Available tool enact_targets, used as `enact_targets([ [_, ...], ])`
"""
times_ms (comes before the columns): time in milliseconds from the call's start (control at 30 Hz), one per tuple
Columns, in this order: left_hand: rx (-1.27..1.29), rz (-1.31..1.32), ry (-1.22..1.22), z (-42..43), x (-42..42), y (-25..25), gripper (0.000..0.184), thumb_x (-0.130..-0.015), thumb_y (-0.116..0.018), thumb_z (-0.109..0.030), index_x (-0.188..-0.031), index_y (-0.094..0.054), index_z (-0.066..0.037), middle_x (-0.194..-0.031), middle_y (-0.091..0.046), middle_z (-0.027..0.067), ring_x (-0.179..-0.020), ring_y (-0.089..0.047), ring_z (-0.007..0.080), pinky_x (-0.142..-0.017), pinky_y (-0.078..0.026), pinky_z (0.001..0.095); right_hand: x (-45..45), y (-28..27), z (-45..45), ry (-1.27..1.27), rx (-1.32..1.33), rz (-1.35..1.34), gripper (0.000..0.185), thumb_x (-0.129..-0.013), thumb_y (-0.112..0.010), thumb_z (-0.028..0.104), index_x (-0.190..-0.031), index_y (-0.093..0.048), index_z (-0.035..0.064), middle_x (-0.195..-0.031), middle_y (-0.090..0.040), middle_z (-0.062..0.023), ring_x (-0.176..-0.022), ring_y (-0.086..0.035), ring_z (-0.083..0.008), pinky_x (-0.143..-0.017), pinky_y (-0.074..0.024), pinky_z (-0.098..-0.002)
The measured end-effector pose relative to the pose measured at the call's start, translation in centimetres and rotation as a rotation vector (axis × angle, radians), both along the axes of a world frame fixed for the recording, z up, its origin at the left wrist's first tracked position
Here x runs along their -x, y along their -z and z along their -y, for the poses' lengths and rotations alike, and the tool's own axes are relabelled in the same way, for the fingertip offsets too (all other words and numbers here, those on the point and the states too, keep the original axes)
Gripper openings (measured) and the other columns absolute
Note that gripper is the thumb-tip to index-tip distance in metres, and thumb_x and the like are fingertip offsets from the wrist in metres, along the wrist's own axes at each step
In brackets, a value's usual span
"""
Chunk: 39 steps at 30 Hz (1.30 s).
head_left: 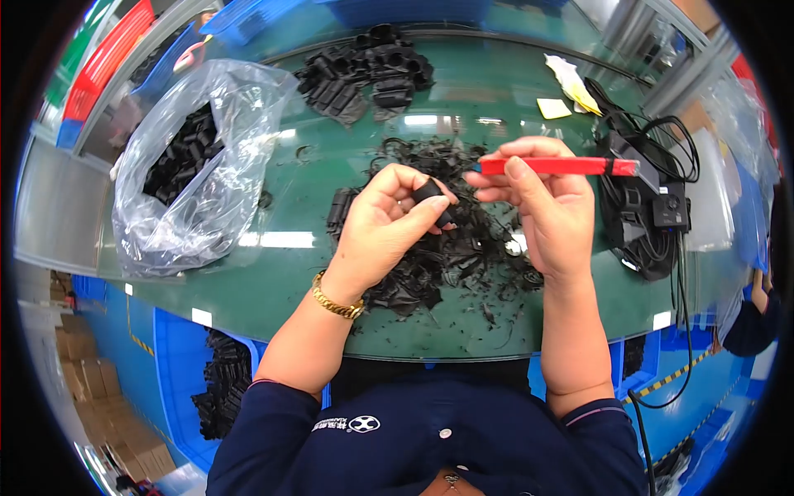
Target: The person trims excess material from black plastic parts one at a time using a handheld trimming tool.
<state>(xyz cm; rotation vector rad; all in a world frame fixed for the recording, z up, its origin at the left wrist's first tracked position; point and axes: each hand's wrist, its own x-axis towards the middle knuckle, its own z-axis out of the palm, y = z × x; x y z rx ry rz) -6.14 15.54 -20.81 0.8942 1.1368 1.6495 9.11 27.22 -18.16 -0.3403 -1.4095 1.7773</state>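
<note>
Near the middle of the green table, my left hand (385,217) grips a small black cylindrical part (429,197) between thumb and fingers. To its right, my right hand (542,198) holds a red-handled tool (562,166) lying sideways across the fingers; its left end is close to the black part but apart from it. Below and between both hands spreads a heap of thin black scraps (413,285). Beside my left hand lie some ribbed black parts (339,211), partly covered by the hand.
A clear plastic bag (248,124) of black parts (186,153) stands at the left. More black parts (364,70) are piled at the back. Cables and a black device (666,211) sit at the right, near a yellow note (553,108). Blue bins (175,372) stand below the front edge.
</note>
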Motion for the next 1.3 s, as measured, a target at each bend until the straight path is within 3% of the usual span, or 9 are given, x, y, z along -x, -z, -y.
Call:
enact_targets([
  [200, 0.038, -0.035, -0.035, 0.2, 0.1, -0.6, 0.017, -0.088, -0.059, -0.001, -0.103, -0.051, -0.001, -0.100, -0.063, 0.0077, -0.086, -0.060, 0.0083, -0.072, -0.052, 0.0218, 0.3, 0.3, 0.6, -0.062, -0.105, 0.021, 0.014, -0.090, -0.059, 0.002, -0.102, -0.055, -0.0052, -0.100, -0.064, -0.0180, -0.087, -0.067, -0.0259, -0.073, -0.0562, -0.0324],
  [300, 0.006, -0.078, -0.017, 0.2, 0.0, -0.3, 0.016, -0.087, -0.060, -0.001, -0.102, -0.053, 0.000, -0.096, -0.063, 0.0056, -0.084, -0.059, 0.0048, -0.070, -0.049, 0.0188, 0.5, 0.4, 1.1, -0.050, -0.204, -0.029, 0.012, -0.087, -0.061, -0.004, -0.099, -0.059, -0.0057, -0.095, -0.065, -0.0142, -0.083, -0.065, -0.0173, -0.076, -0.0525, -0.0281],
  [467, 0.015, -0.068, -0.001, 0.4, 0.1, -0.6, 0.015, -0.086, -0.060, 0.000, -0.100, -0.054, 0.000, -0.094, -0.064, 0.0048, -0.082, -0.058, 0.0038, -0.068, -0.048, 0.0180, 0.6, 0.9, 1.0, -0.028, -0.363, 0.034, 0.013, -0.084, -0.063, -0.004, -0.097, -0.061, -0.0034, -0.095, -0.066, -0.0114, -0.081, -0.064, -0.0154, -0.075, -0.0521, -0.0262],
  [867, 0.043, -0.088, -0.041, 0.4, 0.0, -0.2, 0.014, -0.085, -0.060, 0.001, -0.098, -0.054, 0.000, -0.088, -0.062, 0.0017, -0.078, -0.056, 0.0028, -0.066, -0.046, 0.0174, 1.3, 1.1, 0.6, 0.116, -0.822, 0.076, 0.015, -0.076, -0.068, -0.004, -0.090, -0.065, -0.0008, -0.088, -0.066, -0.0124, -0.084, -0.066, -0.0247, -0.074, -0.0536, -0.0309],
  [967, 0.110, -0.071, -0.045, 0.3, 0.0, -0.7, 0.015, -0.085, -0.061, 0.001, -0.098, -0.054, 0.000, -0.085, -0.060, -0.0002, -0.076, -0.056, 0.0024, -0.065, -0.046, 0.0176, 1.6, 1.7, 1.4, 0.197, -1.048, 0.088, 0.022, -0.073, -0.069, -0.010, -0.092, -0.060, -0.0031, -0.090, -0.065, -0.0160, -0.090, -0.067, -0.0314, -0.077, -0.0573, -0.0382],
  [1133, 0.146, -0.051, -0.043, 0.2, -0.3, -0.8, 0.015, -0.084, -0.063, 0.000, -0.097, -0.055, -0.001, -0.082, -0.059, -0.0030, -0.073, -0.053, 0.0004, -0.063, -0.044, 0.0165, 1.9, 2.7, 1.4, 0.291, -1.058, 0.067, 0.025, -0.073, -0.068, -0.012, -0.094, -0.060, -0.0027, -0.089, -0.064, -0.0159, -0.088, -0.067, -0.0302, -0.077, -0.0579, -0.0378],
  [1200, 0.206, -0.151, 0.032, 0.6, -0.4, -1.0, 0.015, -0.084, -0.063, -0.001, -0.096, -0.056, -0.002, -0.081, -0.058, -0.0047, -0.071, -0.052, -0.0006, -0.061, -0.042, 0.0155, 1.8, 2.4, 0.8, 0.400, -1.113, 0.094, 0.024, -0.075, -0.066, -0.012, -0.095, -0.060, -0.0020, -0.090, -0.063, -0.0160, -0.083, -0.066, -0.0275, -0.073, -0.0568, -0.0325],
  [1233, 0.149, -0.238, 0.005, 0.6, -0.5, -0.3, 0.014, -0.084, -0.063, -0.002, -0.096, -0.056, -0.003, -0.084, -0.061, -0.0037, -0.070, -0.050, -0.0007, -0.061, -0.041, 0.0156, 1.3, 1.4, 0.6, 0.400, -1.071, 0.158, 0.018, -0.080, -0.064, -0.010, -0.096, -0.061, -0.0024, -0.092, -0.061, -0.0149, -0.080, -0.064, -0.0218, -0.071, -0.0530, -0.0267],
  [1300, 0.083, -0.176, -0.024, 0.3, -0.6, -0.2, 0.014, -0.084, -0.063, -0.002, -0.096, -0.056, -0.004, -0.087, -0.063, -0.0024, -0.071, -0.050, -0.0007, -0.061, -0.041, 0.0158, 1.1, 1.9, 0.3, 0.325, -0.660, 0.089, 0.016, -0.083, -0.062, -0.007, -0.098, -0.062, -0.0015, -0.093, -0.063, -0.0130, -0.080, -0.064, -0.0191, -0.068, -0.0519, -0.0270],
])
